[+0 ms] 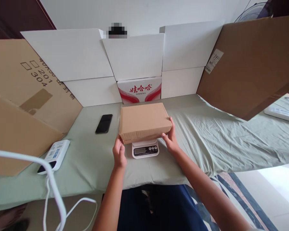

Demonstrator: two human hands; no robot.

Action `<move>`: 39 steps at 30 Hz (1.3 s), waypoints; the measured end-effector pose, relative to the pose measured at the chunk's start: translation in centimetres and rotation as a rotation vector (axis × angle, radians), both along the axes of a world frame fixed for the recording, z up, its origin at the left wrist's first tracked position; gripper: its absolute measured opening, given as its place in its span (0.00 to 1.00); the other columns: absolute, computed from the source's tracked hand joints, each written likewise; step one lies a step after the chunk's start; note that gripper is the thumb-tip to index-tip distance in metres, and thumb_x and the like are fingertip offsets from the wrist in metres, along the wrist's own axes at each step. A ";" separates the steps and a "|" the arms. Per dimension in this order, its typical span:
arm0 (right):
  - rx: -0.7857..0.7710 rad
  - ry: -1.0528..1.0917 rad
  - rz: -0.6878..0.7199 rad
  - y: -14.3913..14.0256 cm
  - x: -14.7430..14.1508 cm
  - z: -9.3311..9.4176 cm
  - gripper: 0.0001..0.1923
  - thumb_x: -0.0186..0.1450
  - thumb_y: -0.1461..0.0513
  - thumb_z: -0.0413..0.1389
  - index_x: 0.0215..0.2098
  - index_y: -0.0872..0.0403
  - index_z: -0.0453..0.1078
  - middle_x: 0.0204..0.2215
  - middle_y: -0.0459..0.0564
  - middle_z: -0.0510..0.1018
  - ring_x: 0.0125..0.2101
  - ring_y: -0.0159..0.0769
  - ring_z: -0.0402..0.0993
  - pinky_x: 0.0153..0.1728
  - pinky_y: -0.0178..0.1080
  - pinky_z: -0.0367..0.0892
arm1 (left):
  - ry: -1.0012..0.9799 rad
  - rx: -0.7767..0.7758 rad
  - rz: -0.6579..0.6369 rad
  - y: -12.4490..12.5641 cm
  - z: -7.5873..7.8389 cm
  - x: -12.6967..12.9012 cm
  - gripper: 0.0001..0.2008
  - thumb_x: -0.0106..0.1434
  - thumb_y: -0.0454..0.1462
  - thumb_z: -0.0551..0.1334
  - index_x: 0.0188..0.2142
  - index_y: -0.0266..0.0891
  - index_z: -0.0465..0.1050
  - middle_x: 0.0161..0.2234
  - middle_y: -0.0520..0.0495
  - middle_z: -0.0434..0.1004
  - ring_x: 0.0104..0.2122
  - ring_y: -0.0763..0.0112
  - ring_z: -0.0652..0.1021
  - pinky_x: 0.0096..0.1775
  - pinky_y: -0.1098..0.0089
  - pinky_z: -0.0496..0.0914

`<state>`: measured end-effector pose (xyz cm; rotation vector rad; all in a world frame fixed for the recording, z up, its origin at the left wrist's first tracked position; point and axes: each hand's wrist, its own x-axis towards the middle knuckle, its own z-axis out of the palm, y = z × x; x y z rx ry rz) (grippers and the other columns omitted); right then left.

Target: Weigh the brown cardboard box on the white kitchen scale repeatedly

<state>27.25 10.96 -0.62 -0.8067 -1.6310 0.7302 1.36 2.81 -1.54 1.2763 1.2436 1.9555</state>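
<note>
A closed brown cardboard box [144,120] is between my hands, over a small white kitchen scale [145,155]. My left hand [119,152] grips its near left corner, fingers hidden partly behind the side. At the near right corner my right hand [170,136] holds it, thumb on the front face and fingers along the right side. The scale's dark display and its round buttons show below the box's front edge. Its platform is mostly hidden, so I cannot tell whether the box rests on it.
A black phone [104,124] lies left of the box on the green cloth [91,163]. Farther left is a white device [55,156] with a cable [21,155]. White boxes [135,56] stand behind, with large cardboard panels [245,67] at both sides.
</note>
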 end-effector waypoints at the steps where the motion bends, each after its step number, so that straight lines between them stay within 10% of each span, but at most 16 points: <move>1: 0.004 0.020 -0.016 -0.3 0.0 0.0 0.46 0.72 0.39 0.53 0.78 0.40 0.38 0.73 0.56 0.54 0.73 0.56 0.55 0.73 0.63 0.55 | -0.011 -0.012 0.004 -0.4 -0.2 0.0 0.39 0.65 0.61 0.61 0.65 0.37 0.73 0.58 0.32 0.79 0.59 0.46 0.78 0.58 0.55 0.73; 21: -0.014 0.096 0.004 -0.4 -0.1 1.8 0.40 0.72 0.40 0.52 0.76 0.42 0.50 0.74 0.55 0.60 0.72 0.56 0.58 0.70 0.62 0.62 | -0.065 -0.110 0.021 0.2 0.1 -0.2 0.38 0.66 0.63 0.60 0.62 0.38 0.76 0.55 0.34 0.82 0.61 0.44 0.78 0.62 0.51 0.71; 28: 0.007 0.137 -0.081 5.7 -2.0 5.0 0.41 0.70 0.38 0.51 0.75 0.44 0.50 0.75 0.53 0.57 0.75 0.53 0.53 0.75 0.58 0.52 | -0.061 -0.027 -0.056 9.3 3.2 -1.9 0.37 0.64 0.63 0.62 0.60 0.40 0.76 0.61 0.34 0.78 0.64 0.50 0.76 0.62 0.56 0.69; 32: -0.100 0.151 -0.048 9.1 -3.5 2.9 0.44 0.68 0.38 0.53 0.73 0.48 0.51 0.74 0.56 0.59 0.74 0.52 0.56 0.75 0.57 0.52 | -0.211 -0.193 -0.096 13.6 1.0 -2.9 0.40 0.58 0.67 0.65 0.55 0.39 0.77 0.60 0.31 0.79 0.61 0.52 0.79 0.59 0.57 0.72; 39: -0.189 0.183 0.034 10.3 -3.4 0.8 0.45 0.67 0.38 0.55 0.74 0.48 0.49 0.75 0.57 0.60 0.73 0.49 0.59 0.74 0.57 0.55 | -0.270 -0.257 -0.061 14.2 -1.0 -4.4 0.40 0.61 0.67 0.61 0.58 0.40 0.77 0.64 0.30 0.76 0.66 0.51 0.75 0.64 0.55 0.68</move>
